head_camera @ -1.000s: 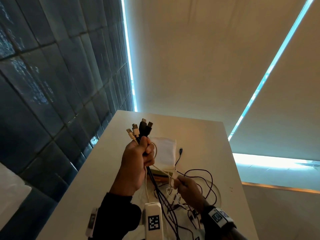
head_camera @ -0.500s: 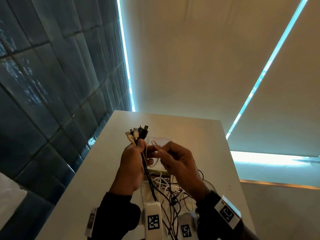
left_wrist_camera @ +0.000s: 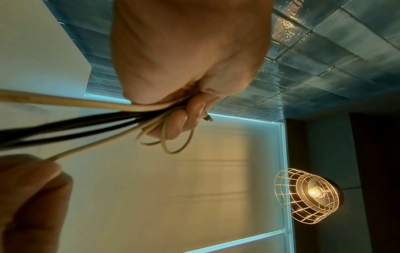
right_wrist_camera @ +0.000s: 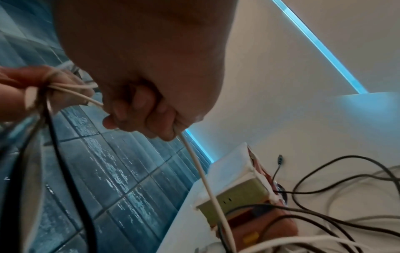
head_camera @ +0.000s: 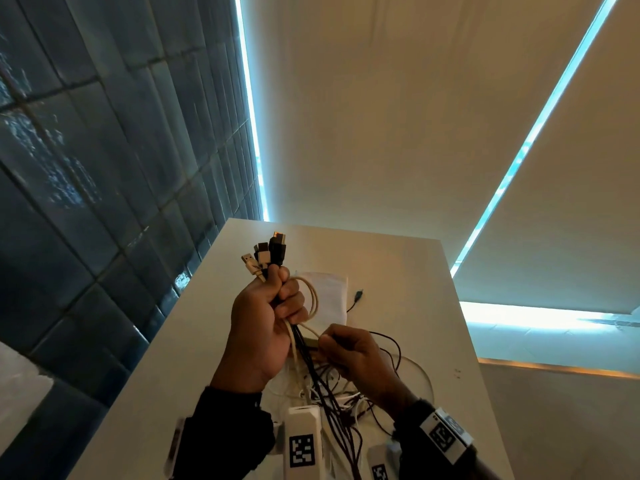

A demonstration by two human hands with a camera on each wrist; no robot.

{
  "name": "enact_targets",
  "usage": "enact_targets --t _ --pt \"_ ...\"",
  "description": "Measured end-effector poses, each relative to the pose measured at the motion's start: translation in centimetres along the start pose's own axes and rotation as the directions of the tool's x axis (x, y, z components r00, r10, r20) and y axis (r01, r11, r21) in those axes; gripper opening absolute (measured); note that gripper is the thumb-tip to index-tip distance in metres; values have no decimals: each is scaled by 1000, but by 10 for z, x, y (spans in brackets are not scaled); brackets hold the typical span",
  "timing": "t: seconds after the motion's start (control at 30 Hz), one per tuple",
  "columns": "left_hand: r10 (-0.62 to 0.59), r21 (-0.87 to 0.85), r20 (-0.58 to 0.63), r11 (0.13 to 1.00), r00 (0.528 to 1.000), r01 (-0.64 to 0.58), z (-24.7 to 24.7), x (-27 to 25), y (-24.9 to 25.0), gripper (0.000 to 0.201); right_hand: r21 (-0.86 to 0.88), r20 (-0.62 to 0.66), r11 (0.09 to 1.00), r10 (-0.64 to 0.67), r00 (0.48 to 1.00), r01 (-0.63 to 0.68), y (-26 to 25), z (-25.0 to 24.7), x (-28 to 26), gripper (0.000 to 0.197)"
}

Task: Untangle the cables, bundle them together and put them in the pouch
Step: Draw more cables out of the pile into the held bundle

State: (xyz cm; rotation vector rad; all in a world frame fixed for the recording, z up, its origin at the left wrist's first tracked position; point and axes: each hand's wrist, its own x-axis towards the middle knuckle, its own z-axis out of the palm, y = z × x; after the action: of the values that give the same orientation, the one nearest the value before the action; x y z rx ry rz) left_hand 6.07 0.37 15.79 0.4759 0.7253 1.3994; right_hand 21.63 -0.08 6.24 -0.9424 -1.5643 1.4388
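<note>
My left hand is raised above the table and grips a bundle of cables, black and white plugs sticking up from the fist. A loop of white cable hangs beside its fingers, also plain in the left wrist view as a white cable loop. Lower and to the right, my right hand pinches the white cable, which runs down to the tangle on the table. The white pouch lies flat behind the hands.
The white table ends at a dark tiled wall on the left. A small box with coloured edges lies by the pouch. One black plug lies loose on the table right of the pouch.
My right hand came up to the left hand half a second ago and has now dropped back down, drawing the white cable with it. A loop now hangs by the left fist.
</note>
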Motion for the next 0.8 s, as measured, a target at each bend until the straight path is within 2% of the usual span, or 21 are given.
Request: enact_targets --t 0.17,0.27,0.43,0.53,0.63,0.7,0.8 --pt "14 44 -25 999 1000 -13 2 -2 2 29 -91 -54 995 28 998 -33 33 -6 2 25" --pt "22 67 2 998 1000 -22 1 -4 5 29 -103 -90 993 47 995 -56 47 -8 3 28" --pt "56 86 8 995 998 -57 -4 -4 8 29 -152 -146 978 119 982 -141 66 -11 4 26" --pt "54 125 -39 991 998 -49 -7 -4 6 30 -159 -191 955 219 957 -251 67 -14 8 26" --pt "43 194 -87 981 995 -26 -8 -4 8 29 -93 -297 944 276 914 -315 48 -14 21 25" --pt "38 251 -130 968 991 -4 -8 -3 10 30 4 -375 964 249 893 -267 23 -11 28 23" --pt "41 283 -182 959 982 13 -7 -2 10 28 125 -400 990 109 910 -64 -22 -5 31 17"
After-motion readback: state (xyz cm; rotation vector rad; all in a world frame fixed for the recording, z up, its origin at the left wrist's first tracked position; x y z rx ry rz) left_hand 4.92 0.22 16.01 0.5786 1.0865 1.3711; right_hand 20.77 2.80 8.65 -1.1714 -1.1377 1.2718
